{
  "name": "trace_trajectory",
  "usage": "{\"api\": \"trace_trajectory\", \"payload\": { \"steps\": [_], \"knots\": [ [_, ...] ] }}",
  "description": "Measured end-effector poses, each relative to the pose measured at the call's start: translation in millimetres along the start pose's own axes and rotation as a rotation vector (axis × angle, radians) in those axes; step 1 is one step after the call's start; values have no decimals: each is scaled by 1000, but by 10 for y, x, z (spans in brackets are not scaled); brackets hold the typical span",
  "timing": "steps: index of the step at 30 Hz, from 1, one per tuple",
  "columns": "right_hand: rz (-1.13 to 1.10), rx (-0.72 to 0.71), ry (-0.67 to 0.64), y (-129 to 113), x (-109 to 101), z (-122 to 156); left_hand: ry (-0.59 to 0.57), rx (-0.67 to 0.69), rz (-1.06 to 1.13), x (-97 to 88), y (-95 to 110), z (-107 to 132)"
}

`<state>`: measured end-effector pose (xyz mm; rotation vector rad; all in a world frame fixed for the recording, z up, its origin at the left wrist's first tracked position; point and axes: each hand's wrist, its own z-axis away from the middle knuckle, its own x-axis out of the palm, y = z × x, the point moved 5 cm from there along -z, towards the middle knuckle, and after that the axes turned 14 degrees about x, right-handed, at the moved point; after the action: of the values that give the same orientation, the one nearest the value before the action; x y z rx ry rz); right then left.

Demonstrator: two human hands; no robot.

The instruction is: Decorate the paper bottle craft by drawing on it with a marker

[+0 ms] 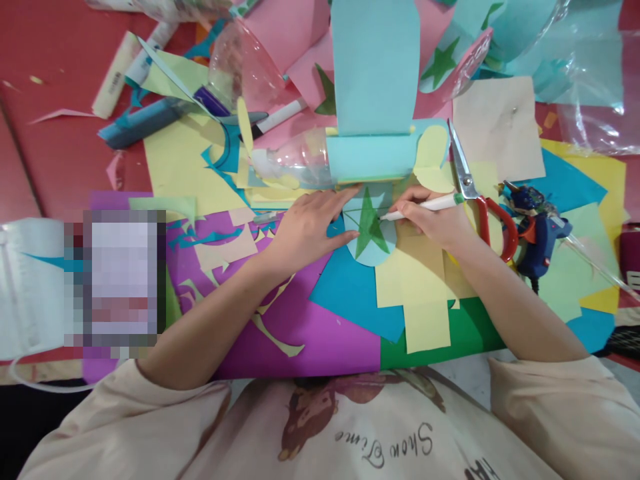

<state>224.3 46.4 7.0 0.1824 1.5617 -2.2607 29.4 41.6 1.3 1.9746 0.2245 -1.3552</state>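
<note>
Between my hands lies a light blue paper disc (354,248) with a green star (369,223) on it, partly coloured in. My right hand (430,217) grips a white marker (433,204), its tip touching the star's right side and its green end pointing right. My left hand (315,223) lies flat with fingers spread, thumb and fingertips at the disc's left edge. Just beyond the disc, a clear plastic bottle (303,159) wrapped in light blue paper lies on its side, with pale yellow paper pieces attached.
Red-handled scissors (495,227) and a blue glue gun (543,243) lie to the right. Purple (300,340), blue and yellow paper sheets cover the table, with scraps on top. Far left, more scissors (170,73) and markers lie among pink and blue paper pieces.
</note>
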Motion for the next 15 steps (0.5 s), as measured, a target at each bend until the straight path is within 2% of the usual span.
{"api": "trace_trajectory", "payload": {
  "steps": [6,9,15],
  "knots": [
    [-31,63,35,-35,-19,-2,9,2,3,0,3,2],
    [-65,27,68,-53,-36,6,4,-1,-2,-7,6,-1],
    [-38,-44,42,-50,-20,5,12,9,-11,-1,5,-2]
  ]
}}
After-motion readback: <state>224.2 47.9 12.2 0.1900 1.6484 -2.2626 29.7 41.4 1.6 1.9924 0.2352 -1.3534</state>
